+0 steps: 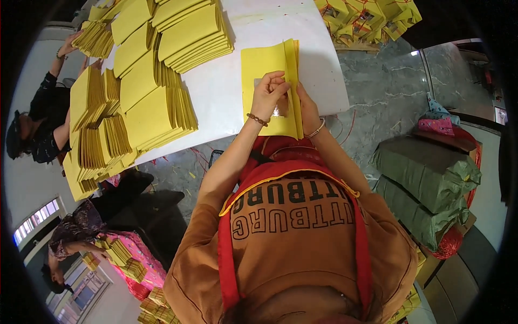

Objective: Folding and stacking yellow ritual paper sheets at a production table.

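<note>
A stack of yellow paper sheets (253, 60) lies at the near edge of the white table, right in front of me. On its top sheet is a shiny silvery patch (279, 109), partly covered by my hand. My left hand (268, 94) is over the stack, fingers curled and thumb and forefinger pinched at a raised fold of the paper. Along the stack's right side, my right hand (309, 112) grips the edge, its thumb on the near face. The fingers beneath the paper are hidden.
Tall piles of folded yellow paper (145, 108) cover the left of the white table (216, 100). Another person (46, 116) handles paper at far left; a second (81, 232) works lower left. Yellow bundles (372, 21) stand at back right, green wrapped bales (426, 173) at right.
</note>
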Available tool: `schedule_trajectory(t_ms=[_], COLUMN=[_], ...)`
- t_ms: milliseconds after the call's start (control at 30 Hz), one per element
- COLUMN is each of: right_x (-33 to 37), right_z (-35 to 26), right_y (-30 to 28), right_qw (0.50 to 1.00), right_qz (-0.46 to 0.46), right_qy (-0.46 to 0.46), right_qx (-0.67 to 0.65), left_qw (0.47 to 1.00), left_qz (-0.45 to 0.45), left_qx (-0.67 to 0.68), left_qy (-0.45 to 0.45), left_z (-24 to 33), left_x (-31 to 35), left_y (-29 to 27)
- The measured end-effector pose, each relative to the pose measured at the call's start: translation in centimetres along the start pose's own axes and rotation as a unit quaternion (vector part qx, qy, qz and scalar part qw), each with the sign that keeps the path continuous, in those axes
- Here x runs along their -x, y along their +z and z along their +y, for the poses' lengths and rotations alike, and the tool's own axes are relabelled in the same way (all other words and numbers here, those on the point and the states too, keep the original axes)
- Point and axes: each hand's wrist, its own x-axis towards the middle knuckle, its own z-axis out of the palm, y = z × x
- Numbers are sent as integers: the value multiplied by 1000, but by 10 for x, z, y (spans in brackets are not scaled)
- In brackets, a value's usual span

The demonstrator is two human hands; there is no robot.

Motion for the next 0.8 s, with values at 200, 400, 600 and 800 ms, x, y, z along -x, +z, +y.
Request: schedule_trajectory(t_ms=[200, 400, 600, 800], right_x=[2, 3, 0, 3], right_z=[2, 1, 5, 3], right_y=[-1, 4, -1, 5], right_qw=[1000, 998, 995, 992], right_qz=[19, 9, 21, 29], right_qy=[-17, -41, -50, -49], right_qx=[-6, 38, 81, 112], left_qw=[998, 991, 975, 988], left_qz=[56, 95, 144, 94], left_qx=[-2, -71, -112, -101], left_qy=[-32, 62, 131, 73], left_z=[2, -7, -5, -2], left_x=[1, 1, 3, 1], left_y=[1, 1, 5, 4])
